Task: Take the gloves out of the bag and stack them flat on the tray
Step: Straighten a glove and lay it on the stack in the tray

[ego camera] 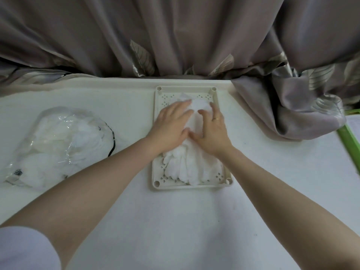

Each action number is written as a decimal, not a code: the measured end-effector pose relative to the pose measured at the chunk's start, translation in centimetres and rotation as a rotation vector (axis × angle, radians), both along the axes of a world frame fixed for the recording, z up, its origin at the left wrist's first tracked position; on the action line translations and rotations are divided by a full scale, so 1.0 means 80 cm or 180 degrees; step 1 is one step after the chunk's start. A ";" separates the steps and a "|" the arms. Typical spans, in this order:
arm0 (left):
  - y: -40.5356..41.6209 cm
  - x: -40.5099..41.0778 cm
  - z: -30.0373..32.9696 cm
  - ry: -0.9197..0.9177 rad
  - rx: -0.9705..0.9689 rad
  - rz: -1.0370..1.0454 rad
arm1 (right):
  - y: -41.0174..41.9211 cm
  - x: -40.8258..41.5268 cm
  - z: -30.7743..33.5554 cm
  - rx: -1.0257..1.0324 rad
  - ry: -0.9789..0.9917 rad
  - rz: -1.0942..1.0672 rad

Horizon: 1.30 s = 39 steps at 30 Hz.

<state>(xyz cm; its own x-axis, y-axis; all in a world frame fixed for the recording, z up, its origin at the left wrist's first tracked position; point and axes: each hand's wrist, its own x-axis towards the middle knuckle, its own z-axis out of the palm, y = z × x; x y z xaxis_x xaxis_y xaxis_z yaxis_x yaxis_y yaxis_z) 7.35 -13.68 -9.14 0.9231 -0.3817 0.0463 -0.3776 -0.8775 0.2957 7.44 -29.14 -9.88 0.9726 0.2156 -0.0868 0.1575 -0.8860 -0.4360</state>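
Observation:
A cream perforated tray [222, 184] lies on the white table right of centre. White gloves [187, 166] lie stacked along its length, their finger ends toward me. My left hand [171, 123] and my right hand [212, 129] both lie palm down with straight fingers on the far half of the stack, pressing it flat. A clear plastic bag [58, 145] holding more white gloves sits at the left of the table, apart from both hands.
A grey-mauve curtain [175, 36] hangs along the table's far edge, and a fold of it [288, 110] spills onto the table right of the tray. A green-edged object [348, 137] shows at the right border.

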 end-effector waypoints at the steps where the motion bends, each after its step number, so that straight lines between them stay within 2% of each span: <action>1: -0.002 -0.003 -0.003 0.0086 0.0252 -0.0316 | 0.004 -0.006 -0.007 -0.0203 0.0086 0.0309; 3: 0.003 -0.006 -0.012 0.0457 0.0805 -0.0495 | 0.005 -0.017 -0.019 -0.0587 0.0503 0.0629; 5: 0.012 -0.010 -0.020 0.0827 0.1161 -0.0325 | -0.002 -0.024 -0.025 -0.0741 0.0906 0.0643; 13: 0.028 -0.021 -0.024 0.1118 0.1195 0.0162 | -0.004 -0.021 -0.010 -0.1256 0.1422 0.0590; 17: 0.034 -0.015 -0.014 0.0851 0.0836 0.0473 | -0.001 -0.004 0.013 -0.1249 0.0810 0.0459; 19: 0.038 -0.013 -0.008 0.0848 0.0867 0.0579 | 0.003 0.008 0.018 -0.1194 0.0522 0.0395; 21: 0.044 -0.015 -0.006 0.0920 0.0878 0.0605 | 0.008 0.022 0.017 -0.1073 0.0498 0.0357; 25: 0.060 -0.026 0.000 0.0832 0.0486 0.0469 | 0.019 0.037 0.010 -0.0703 0.0679 0.0094; 27: 0.075 -0.033 0.005 0.0642 0.0200 0.0432 | 0.029 0.032 0.013 -0.0783 0.0553 -0.0182; 30: 0.090 -0.047 0.015 0.0088 -0.0323 0.0201 | 0.051 0.014 0.032 -0.0897 -0.0072 -0.0425; 33: 0.120 -0.066 0.025 -0.0671 -0.0427 0.0044 | 0.091 -0.011 0.052 -0.0094 -0.0286 -0.0022; 35: 0.153 -0.083 0.034 -0.0866 -0.0287 0.0107 | 0.126 -0.034 0.062 0.0290 -0.0336 0.0480; 37: 0.188 -0.098 0.036 -0.0850 -0.0103 0.0294 | 0.160 -0.057 0.066 0.0446 -0.0426 0.0854; 39: 0.212 -0.114 0.038 -0.0532 0.0095 0.0635 | 0.187 -0.073 0.062 0.0387 -0.0461 0.0998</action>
